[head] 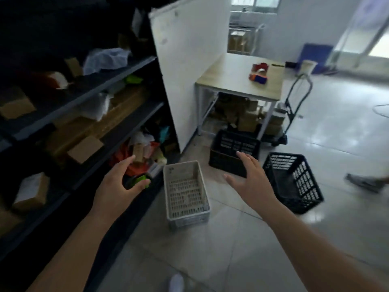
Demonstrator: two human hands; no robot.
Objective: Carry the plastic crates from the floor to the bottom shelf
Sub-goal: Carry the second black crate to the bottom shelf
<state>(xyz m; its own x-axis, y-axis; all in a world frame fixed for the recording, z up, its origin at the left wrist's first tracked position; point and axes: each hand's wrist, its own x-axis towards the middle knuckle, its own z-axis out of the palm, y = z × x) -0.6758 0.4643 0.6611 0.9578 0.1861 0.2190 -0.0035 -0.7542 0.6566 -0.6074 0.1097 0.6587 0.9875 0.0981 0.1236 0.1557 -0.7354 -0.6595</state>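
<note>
Reaching out over the floor, both hands are bare of any load and spread wide; the fingers (pixel 242 157) of the right hand (pixel 250 180) are splayed and touch nothing, and the left hand (pixel 117 182) is likewise loosely spread, its thumb curled toward a small green-and-black object (pixel 136 181) that lies behind it on the shelf edge; whether the thumb touches it I cannot tell.

Taking the white crate (pixel 186 192) as the landmark: it stands on the floor between the two hands and below them, its long axis running away from the person, roughly in line with the arms; the left hand is a little nearer its left wall, the right hand hangs further off to its right. This crate looks the likely first pick, one hand to each long side.

Beyond the white crate and to its right sits a black crate (pixel 231 152), partly behind the right hand; further right still, a second black crate (pixel 292 182), tilted. The bottom shelf (pixel 69 209) lies just left of the white crate, dark, with cardboard boxes (pixel 31 192) already on it.
</note>
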